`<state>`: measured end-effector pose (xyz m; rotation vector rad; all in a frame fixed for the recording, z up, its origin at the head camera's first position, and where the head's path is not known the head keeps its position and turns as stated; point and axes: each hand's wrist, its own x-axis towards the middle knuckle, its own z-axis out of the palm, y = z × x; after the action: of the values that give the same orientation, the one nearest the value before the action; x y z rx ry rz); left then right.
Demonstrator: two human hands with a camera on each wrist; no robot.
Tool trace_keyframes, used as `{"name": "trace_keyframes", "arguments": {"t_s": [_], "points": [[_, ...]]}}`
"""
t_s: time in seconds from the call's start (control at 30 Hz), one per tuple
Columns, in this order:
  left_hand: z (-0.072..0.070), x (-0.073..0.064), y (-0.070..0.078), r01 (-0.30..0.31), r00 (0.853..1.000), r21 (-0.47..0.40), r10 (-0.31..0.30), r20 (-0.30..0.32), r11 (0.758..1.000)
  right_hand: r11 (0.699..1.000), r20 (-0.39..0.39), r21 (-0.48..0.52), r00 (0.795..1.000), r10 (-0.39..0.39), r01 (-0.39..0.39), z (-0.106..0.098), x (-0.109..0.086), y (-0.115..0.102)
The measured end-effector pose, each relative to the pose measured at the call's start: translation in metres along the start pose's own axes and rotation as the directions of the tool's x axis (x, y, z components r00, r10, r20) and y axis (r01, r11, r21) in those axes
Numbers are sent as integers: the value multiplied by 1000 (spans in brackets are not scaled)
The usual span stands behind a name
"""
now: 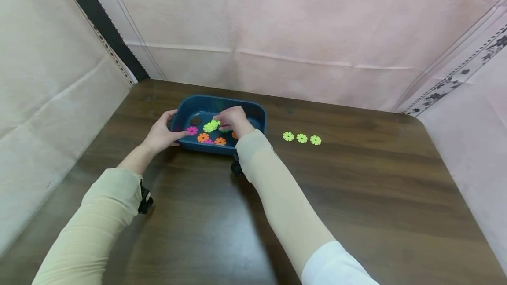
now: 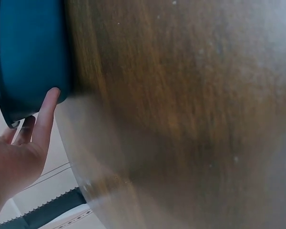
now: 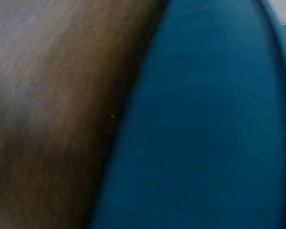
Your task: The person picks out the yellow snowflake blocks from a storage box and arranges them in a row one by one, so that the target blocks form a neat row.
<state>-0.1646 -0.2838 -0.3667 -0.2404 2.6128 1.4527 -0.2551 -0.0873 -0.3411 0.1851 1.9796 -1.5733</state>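
A deep blue plastic tray (image 1: 247, 147) stands on the table with flower-shaped discs inside: green (image 1: 208, 127), orange (image 1: 203, 137), pink (image 1: 192, 131) and a dark brown one (image 1: 196, 121). My left hand (image 1: 160, 134) holds the tray's left end, thumb at the near rim and the other fingers along the outside. The left wrist view shows a fingertip (image 2: 54, 90) against the tray's outer wall. Over the tray's inside, my right hand (image 1: 234, 120) has its fingers down by the green discs; whether they pinch one is hidden. Only the tray's outer wall (image 3: 195, 124) shows in the right wrist view.
To the right of the tray, three green flower discs (image 1: 302, 138) lie in a row on the brown wooden table (image 1: 356, 188). Pale cloth (image 1: 297, 34) hangs behind the table's back edge and along both sides.
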Motion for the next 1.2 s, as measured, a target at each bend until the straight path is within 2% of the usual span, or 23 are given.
{"name": "trace_keyframes", "arguments": {"t_s": [0.17,0.27,0.43,0.5,0.67,0.9,0.93,1.0,1.2], "points": [[1,1,-3,3,1000,-23,-3,-7,1000,1000,-14,24,1000,0,0,7,8,8],[3,1,-7,9,1000,-35,-9,-13,999,1000,-25,3,1000,9,-9,13,14,11],[4,2,-11,10,1000,-42,-11,-24,999,986,-103,-163,995,-4,-13,21,28,14],[3,2,-11,2,999,-38,-4,-34,999,972,-119,-234,993,-26,-3,24,32,14],[2,1,-10,-11,998,-16,10,-57,1000,927,-91,-371,991,-97,57,26,32,14],[-2,3,-9,-16,998,31,18,-53,999,790,-105,-608,978,-182,82,30,31,16],[-3,3,-9,-20,998,31,21,-52,999,780,-112,-621,976,-188,79,31,32,16],[-4,4,-10,-28,998,19,29,-51,999,769,-122,-635,974,-193,72,32,33,17],[-6,3,-15,-49,996,-6,49,-71,999,767,-131,-640,978,-160,39,33,33,15]]}}
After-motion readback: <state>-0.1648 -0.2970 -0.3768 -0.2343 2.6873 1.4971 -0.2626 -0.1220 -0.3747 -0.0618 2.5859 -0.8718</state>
